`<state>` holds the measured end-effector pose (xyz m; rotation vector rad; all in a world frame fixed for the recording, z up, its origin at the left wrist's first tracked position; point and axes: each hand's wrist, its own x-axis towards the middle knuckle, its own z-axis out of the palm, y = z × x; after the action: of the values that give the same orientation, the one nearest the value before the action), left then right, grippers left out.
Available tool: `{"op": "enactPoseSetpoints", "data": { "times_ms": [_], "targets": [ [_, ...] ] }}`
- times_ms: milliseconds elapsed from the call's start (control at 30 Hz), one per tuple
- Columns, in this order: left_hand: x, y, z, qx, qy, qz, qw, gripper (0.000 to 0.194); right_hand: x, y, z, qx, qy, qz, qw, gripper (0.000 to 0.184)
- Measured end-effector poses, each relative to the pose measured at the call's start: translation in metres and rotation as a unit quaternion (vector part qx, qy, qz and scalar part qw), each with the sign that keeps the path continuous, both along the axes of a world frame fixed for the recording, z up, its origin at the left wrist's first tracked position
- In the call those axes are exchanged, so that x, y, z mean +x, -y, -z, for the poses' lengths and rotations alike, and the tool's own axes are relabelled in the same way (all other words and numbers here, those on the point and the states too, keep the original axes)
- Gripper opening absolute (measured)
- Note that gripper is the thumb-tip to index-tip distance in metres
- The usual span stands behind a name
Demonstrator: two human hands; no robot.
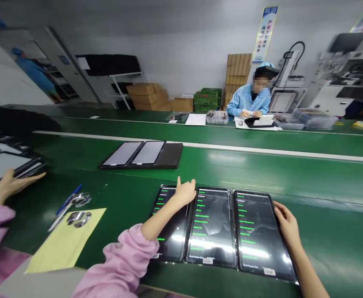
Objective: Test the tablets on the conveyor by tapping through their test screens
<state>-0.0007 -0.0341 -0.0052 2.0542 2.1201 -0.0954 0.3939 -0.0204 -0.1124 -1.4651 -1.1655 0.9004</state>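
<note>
Three dark tablets lie side by side on the green belt in front of me, each showing lines of green text: a left tablet, a middle tablet and a right tablet. My left hand, in a pink sleeve, rests on the top of the left tablet next to the middle one. Its fingers are curled and one finger points up. My right hand grips the right edge of the right tablet, thumb on the glass.
Another person's hand in a pink sleeve touches a stack of tablets at far left. A yellow sheet, a blue pen and metal clips lie left. More tablets sit farther up the belt. A worker in blue sits opposite.
</note>
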Motion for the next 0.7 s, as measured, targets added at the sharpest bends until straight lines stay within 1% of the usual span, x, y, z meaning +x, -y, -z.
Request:
{"op": "enactPoseSetpoints", "data": {
  "times_ms": [67, 167, 200, 267, 367, 467, 567, 633, 700],
  "targets": [
    [0.014, 0.003, 0.000, 0.008, 0.038, 0.041, 0.998, 0.039, 0.000, -0.002, 0.004, 0.011, -0.004, -0.009, 1.000, 0.059],
    [0.047, 0.004, -0.001, 0.011, 0.107, 0.150, 0.983, 0.051, 0.000, -0.003, 0.008, 0.028, -0.014, -0.016, 0.999, 0.057],
    [0.059, 0.002, -0.002, 0.006, 0.115, 0.183, 0.976, 0.054, 0.000, -0.003, 0.009, 0.033, -0.014, -0.017, 0.999, 0.057],
    [0.080, -0.003, -0.004, -0.014, 0.106, 0.223, 0.969, 0.052, -0.001, -0.002, 0.009, 0.037, -0.015, -0.017, 0.999, 0.057],
    [0.097, -0.014, -0.007, -0.036, 0.074, 0.242, 0.967, 0.047, -0.002, -0.002, 0.005, 0.022, -0.030, -0.019, 0.999, 0.059],
    [0.101, -0.022, -0.006, -0.026, 0.037, 0.259, 0.965, 0.047, -0.005, -0.001, -0.005, -0.002, -0.026, -0.020, 0.999, 0.061],
    [0.104, -0.024, -0.002, -0.026, 0.014, 0.273, 0.962, 0.048, -0.005, 0.003, -0.013, -0.026, 0.017, -0.012, 0.999, 0.064],
    [0.109, -0.027, 0.004, -0.034, 0.010, 0.273, 0.961, 0.050, -0.001, 0.003, -0.011, -0.050, 0.050, -0.004, 0.998, 0.065],
    [0.114, -0.032, 0.009, -0.041, 0.020, 0.275, 0.960, 0.050, 0.009, 0.000, -0.002, -0.060, 0.073, 0.001, 0.995, 0.063]
  ]
}}
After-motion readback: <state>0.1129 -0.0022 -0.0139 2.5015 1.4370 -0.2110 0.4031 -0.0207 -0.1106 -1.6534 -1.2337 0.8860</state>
